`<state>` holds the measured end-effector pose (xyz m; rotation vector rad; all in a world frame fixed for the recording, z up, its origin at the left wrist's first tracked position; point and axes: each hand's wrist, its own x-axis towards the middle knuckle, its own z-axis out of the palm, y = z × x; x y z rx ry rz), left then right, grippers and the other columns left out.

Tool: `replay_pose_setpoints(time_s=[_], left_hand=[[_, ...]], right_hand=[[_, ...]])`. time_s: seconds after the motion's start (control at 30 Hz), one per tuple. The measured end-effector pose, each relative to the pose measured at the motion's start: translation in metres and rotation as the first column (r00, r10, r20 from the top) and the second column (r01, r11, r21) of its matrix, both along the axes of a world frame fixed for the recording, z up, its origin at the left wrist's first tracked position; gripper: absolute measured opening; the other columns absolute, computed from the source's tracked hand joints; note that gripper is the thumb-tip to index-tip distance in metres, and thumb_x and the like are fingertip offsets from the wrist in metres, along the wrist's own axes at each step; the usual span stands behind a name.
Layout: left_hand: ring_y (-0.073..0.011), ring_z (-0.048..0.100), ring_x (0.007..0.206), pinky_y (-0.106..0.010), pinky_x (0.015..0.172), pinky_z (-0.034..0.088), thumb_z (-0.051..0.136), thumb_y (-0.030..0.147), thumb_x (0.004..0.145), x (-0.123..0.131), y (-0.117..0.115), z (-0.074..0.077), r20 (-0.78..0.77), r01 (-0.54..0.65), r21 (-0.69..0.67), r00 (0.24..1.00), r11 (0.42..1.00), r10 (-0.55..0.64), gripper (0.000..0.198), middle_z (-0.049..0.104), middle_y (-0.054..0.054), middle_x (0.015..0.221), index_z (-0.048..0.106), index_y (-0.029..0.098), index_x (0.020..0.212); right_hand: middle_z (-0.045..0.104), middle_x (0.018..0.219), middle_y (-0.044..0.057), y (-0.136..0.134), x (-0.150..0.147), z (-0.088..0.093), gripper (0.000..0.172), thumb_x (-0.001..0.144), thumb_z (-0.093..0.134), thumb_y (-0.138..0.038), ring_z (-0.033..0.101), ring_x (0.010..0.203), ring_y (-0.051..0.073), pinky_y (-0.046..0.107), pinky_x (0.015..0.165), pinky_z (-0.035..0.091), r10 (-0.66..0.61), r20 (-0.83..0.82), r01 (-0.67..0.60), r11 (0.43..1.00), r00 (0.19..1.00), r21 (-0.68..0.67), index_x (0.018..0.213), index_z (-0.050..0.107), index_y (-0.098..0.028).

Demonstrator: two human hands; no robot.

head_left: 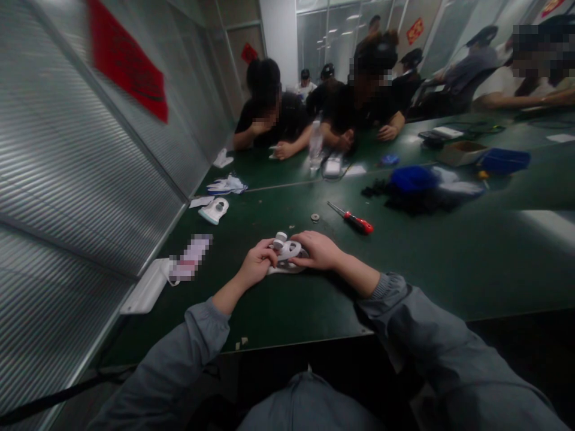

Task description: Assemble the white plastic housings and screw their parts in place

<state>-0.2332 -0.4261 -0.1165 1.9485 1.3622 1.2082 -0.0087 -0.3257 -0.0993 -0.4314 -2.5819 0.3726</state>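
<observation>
On the green table in front of me lies a white plastic device (290, 251) with rounded openings and a small round knob-like part (280, 237) standing up at its left end. My left hand (259, 261) has its fingers curled around the left end, by the knob-like part. From the other side my right hand (318, 250) grips the right end, thumb in front and fingers over the top. A red-handled screwdriver (358, 222) lies beyond my right hand. Just past the device rests a small round metal-looking disc (315, 218).
At the left are a white plastic shell (214, 211), white gloves (227, 185) and a white flat case (148, 287) near the glass partition. Blue and dark cloth items (413, 182) lie at the right, with a cardboard box (462, 153) behind. A plastic bottle (315, 145) stands near seated people across the table (449, 263).
</observation>
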Motion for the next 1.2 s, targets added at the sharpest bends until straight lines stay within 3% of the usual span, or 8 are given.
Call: replay_pose_setpoints(time_s=[0.4,0.67,1.2], left_hand=[[-0.0221,0.06,0.117,-0.043,0.105,0.047,0.053,0.004,0.074,-0.003,0.003,-0.011,0.129,-0.04,-0.042,0.991,0.998,0.045,0.029,0.067,-0.005,0.122,0.073,0.021,0.063],[-0.0218,0.066,0.107,-0.037,0.097,0.053,0.065,0.017,0.076,0.004,0.001,-0.001,0.261,-0.085,-0.1,0.959,0.991,0.109,0.018,0.072,-0.006,0.115,0.077,0.022,0.064],[-0.0208,0.066,0.106,-0.036,0.096,0.053,0.065,0.014,0.076,0.001,0.001,-0.008,0.257,-0.081,-0.085,0.961,0.993,0.1,0.019,0.072,-0.005,0.111,0.077,0.023,0.066]], right_hand=[[0.069,0.101,0.012,0.001,0.0,0.0,0.051,0.087,0.063,-0.055,0.063,0.09,0.024,0.035,0.079,0.047,0.006,-0.018,-0.006,1.0,1.0,-0.005,0.117,0.061,-0.014],[0.068,0.097,0.012,0.0,0.0,0.0,0.051,0.087,0.063,-0.056,0.063,0.087,0.024,0.035,0.077,0.046,-0.003,-0.011,0.003,1.0,1.0,0.005,0.115,0.061,-0.014],[0.068,0.096,0.012,0.0,0.0,0.001,0.053,0.086,0.062,-0.058,0.061,0.085,0.023,0.033,0.075,0.045,-0.003,-0.009,0.003,1.0,1.0,-0.022,0.114,0.062,-0.013]])
